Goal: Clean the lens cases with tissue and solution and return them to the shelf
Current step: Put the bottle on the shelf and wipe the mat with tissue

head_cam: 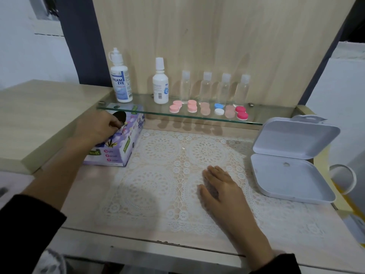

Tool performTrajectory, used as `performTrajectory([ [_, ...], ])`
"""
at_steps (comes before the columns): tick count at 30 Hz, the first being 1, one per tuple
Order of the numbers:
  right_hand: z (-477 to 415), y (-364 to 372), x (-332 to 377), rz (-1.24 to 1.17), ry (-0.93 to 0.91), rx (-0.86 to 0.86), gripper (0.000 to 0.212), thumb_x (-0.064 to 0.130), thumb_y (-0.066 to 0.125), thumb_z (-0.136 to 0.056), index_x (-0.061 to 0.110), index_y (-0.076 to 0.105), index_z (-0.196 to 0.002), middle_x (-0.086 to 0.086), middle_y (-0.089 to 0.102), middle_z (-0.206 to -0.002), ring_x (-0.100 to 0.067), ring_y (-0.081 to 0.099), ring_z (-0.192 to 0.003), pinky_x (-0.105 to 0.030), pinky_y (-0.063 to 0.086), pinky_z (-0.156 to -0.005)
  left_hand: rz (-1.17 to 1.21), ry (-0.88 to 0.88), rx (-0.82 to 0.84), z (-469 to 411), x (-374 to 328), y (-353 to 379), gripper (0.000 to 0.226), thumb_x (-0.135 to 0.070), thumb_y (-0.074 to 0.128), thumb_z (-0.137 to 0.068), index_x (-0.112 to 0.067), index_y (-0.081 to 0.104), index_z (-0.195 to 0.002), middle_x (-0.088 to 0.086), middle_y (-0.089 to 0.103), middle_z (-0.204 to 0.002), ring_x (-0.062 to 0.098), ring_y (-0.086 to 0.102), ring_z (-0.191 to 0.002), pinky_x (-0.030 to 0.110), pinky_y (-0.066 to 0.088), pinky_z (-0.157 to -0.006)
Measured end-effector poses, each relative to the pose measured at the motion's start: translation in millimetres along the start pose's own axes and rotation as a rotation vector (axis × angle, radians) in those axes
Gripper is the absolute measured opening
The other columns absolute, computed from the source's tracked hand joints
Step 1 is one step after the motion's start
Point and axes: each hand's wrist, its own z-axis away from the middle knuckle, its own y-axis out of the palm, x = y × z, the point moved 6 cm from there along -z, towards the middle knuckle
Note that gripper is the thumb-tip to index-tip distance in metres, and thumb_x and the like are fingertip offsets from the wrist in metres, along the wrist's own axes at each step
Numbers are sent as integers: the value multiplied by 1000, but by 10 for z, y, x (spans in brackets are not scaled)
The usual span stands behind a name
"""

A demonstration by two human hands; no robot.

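Observation:
Several lens cases sit in a row on the glass shelf (254,120): pink cases (175,107), a blue-and-white case (219,108) and a red case (241,113). Two solution bottles stand at the shelf's left, a tall one (120,82) and a shorter one (160,86). A purple tissue box (120,143) lies under the shelf's left end. My left hand (98,127) rests on top of the box, fingers curled at its dark opening; whether they pinch a tissue is unclear. My right hand (219,186) lies flat on the lace mat (158,175).
Several small clear bottles (205,87) stand behind the cases against the wooden back panel. An open white plastic box (290,175) lies at the right of the table. A raised wooden surface (39,111) is to the left.

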Motion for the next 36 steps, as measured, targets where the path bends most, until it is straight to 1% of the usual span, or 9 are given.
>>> performTrajectory([
  [3, -7, 1, 2, 6, -5, 7, 54, 41, 45, -96, 17, 44, -144, 2, 34, -154, -8, 20, -145, -21, 9, -118, -190, 82, 120, -78, -71, 49, 26, -19, 56, -91, -25, 69, -112, 8, 67, -107, 23, 59, -92, 31, 44, -82],
  [8, -15, 9, 7, 17, 1, 26, 61, 47, 37, -91, 17, 44, -144, 2, 33, -155, -9, 20, -145, -24, 11, -119, -351, 77, 382, -211, -91, 181, 30, -18, 47, -95, -21, 57, -122, 11, 62, -113, 24, 58, -97, 29, 43, -82],
  [11, -18, 16, 0, 10, 6, 29, 63, 47, 36, -89, 17, 45, -143, 2, 34, -154, -10, 21, -145, -24, 11, -119, -401, 91, 412, -236, -96, 227, 29, -16, 47, -94, -19, 56, -121, 12, 60, -112, 25, 57, -98, 32, 45, -84],
  [15, -22, 22, -12, 12, 4, 28, 62, 48, 38, -88, 18, 46, -142, 2, 36, -153, -11, 22, -145, -19, 10, -116, -389, 130, 211, -219, -106, 193, 19, -18, 47, -94, -18, 57, -111, 11, 60, -101, 23, 57, -87, 31, 44, -74],
  [21, -27, 32, -32, 13, 16, 29, 63, 49, 39, -88, 18, 48, -142, 3, 36, -153, -11, 23, -145, -22, 14, -117, -232, 153, -17, -181, -62, 90, 16, -18, 62, -85, -22, 74, -95, 8, 70, -91, 25, 61, -78, 36, 52, -73],
  [26, -32, 22, -28, 8, 12, 23, 62, 49, 40, -88, 17, 50, -140, 3, 39, -152, -10, 25, -144, -19, 14, -113, 60, 134, -255, -50, -56, -110, 6, -11, 71, -78, -11, 76, -82, 9, 72, -80, 24, 60, -73, 33, 45, -70],
  [30, -26, 11, -15, 2, 7, 13, 61, 49, 41, -88, 17, 51, -139, 3, 40, -151, -10, 27, -143, -21, 15, -115, 197, 47, -399, 36, 9, -243, 10, -12, 71, -79, -8, 74, -87, 12, 71, -81, 27, 64, -79, 36, 46, -77],
  [33, -24, 5, -13, -2, 8, 15, 61, 49, 40, -88, 17, 51, -139, 3, 40, -151, -11, 27, -143, -24, 18, -116, 274, -20, -432, 80, 105, -304, 14, -18, 68, -81, -17, 71, -95, 4, 70, -84, 22, 62, -80, 35, 48, -76],
  [36, -20, 0, -7, -5, 8, 11, 61, 48, 40, -88, 16, 51, -139, 2, 40, -151, -11, 28, -142, -22, 17, -115, 247, -31, -496, 127, 158, -395, 25, -18, 61, -86, -17, 68, -109, 8, 68, -95, 30, 60, -91, 39, 47, -77],
])
